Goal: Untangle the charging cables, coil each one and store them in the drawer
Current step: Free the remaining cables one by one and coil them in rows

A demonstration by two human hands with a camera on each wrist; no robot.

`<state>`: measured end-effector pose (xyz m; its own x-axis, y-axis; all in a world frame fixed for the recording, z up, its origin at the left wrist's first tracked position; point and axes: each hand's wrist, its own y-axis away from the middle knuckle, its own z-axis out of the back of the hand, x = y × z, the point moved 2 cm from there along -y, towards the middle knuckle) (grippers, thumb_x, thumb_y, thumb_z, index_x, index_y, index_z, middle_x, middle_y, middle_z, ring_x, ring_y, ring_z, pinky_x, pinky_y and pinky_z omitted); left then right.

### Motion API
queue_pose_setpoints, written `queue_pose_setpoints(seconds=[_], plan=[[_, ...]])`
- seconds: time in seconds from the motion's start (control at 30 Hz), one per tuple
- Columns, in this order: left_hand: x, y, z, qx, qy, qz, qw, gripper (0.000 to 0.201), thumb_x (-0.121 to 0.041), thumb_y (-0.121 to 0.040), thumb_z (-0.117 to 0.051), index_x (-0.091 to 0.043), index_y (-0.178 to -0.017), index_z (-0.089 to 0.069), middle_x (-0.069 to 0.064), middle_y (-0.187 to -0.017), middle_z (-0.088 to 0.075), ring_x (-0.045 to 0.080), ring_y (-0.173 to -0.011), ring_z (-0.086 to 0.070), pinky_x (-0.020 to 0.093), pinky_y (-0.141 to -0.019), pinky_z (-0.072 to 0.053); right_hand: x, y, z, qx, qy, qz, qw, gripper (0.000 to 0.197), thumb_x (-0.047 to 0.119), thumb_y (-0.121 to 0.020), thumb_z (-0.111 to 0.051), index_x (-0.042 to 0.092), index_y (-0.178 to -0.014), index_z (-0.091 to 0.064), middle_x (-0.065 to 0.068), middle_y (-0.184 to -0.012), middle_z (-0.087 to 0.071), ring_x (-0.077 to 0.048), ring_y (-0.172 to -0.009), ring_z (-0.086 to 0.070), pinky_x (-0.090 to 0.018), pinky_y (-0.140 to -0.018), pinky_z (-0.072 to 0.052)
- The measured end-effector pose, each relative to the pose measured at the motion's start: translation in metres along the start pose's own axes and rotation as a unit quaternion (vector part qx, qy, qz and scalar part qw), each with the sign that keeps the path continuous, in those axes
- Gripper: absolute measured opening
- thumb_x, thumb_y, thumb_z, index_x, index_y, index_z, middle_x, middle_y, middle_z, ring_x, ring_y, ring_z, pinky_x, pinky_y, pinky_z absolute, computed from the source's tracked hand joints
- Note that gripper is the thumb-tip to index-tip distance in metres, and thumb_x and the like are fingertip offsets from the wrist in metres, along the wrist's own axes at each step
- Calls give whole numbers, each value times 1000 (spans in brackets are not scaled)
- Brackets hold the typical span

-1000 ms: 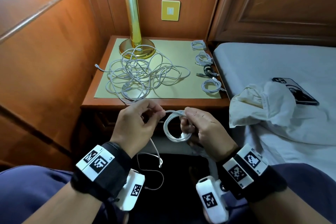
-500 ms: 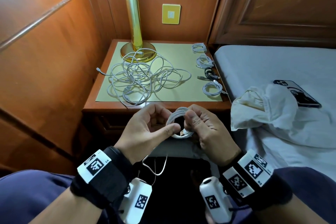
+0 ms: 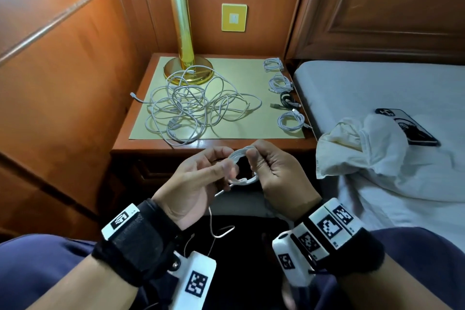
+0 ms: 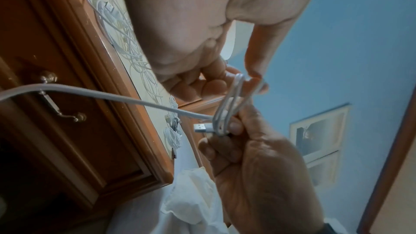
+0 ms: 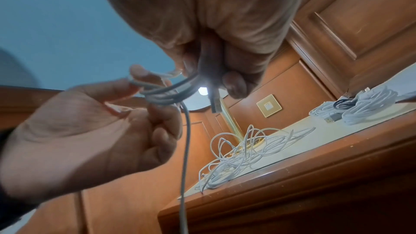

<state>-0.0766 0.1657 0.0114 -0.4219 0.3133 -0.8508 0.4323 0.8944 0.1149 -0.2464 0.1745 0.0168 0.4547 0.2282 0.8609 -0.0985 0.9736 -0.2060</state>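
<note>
My right hand [image 3: 259,166] pinches a small coil of white cable [image 3: 239,156] in front of the nightstand [image 3: 214,145]. The coil's USB plug [image 4: 201,127] sticks out below the right fingers. My left hand [image 3: 221,163] pinches the same cable at the coil's left side, and the loose tail [image 3: 214,224] hangs down between my wrists. A tangle of white cables [image 3: 193,108] lies on the yellow mat. The drawer front [image 4: 74,131], with its metal handle [image 4: 58,102], is shut.
Several coiled cables, three white [image 3: 292,121] and one black [image 3: 286,100], line the mat's right edge. A brass lamp [image 3: 186,68] stands at the back. The bed on the right carries a white cloth [image 3: 364,151] and a phone [image 3: 412,128].
Both hands have risen slightly with the coil. The left hand has carried the cable round the coil, and the hanging tail is shorter.
</note>
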Motion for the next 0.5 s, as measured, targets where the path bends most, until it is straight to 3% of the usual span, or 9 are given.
queue_pose_setpoints(seconds=[0.13,0.27,0.37,0.43,0.5], plan=[[2,-5,-3,-50,-120,-21,991,36,-8,-69,-78,-12,-96,-55,0,-69,-61,13,-63,-57,26,-63,-45,-3,-2,-3,3,39,11,999,28,38,-102,-46,18,-89,-61,7,-68,-58,-9,-64,-54,-32,-64,-45],[4,-5,8,-138,-298,-87,941,25,-20,-67,-81,-17,-74,-57,20,-71,-61,24,-66,-58,36,-67,-47,-4,4,-6,18,66,23,997,31,35,-103,-46,11,-86,-55,-4,-66,-52,-18,-61,-49,-42,-62,-44],[3,-5,13,-148,-369,-105,912,21,-22,-69,-81,-17,-74,-62,19,-75,-66,30,-61,-61,36,-65,-46,-3,5,-3,18,77,30,996,31,36,-104,-45,12,-89,-58,-5,-67,-53,-19,-62,-50,-43,-63,-44],[-1,-7,12,-156,-379,-123,904,20,-9,-75,-84,-21,-77,-68,8,-76,-71,33,-69,-68,36,-70,-53,-4,2,3,6,76,26,997,29,38,-102,-45,16,-92,-61,-3,-67,-55,-18,-62,-52,-41,-63,-44],[-5,-8,10,-169,-366,-133,906,23,3,-79,-79,-20,-80,-73,6,-82,-72,28,-72,-69,35,-75,-56,-6,-1,7,-1,66,18,998,29,39,-101,-45,18,-91,-62,-3,-69,-55,-17,-64,-52,-38,-64,-44]])
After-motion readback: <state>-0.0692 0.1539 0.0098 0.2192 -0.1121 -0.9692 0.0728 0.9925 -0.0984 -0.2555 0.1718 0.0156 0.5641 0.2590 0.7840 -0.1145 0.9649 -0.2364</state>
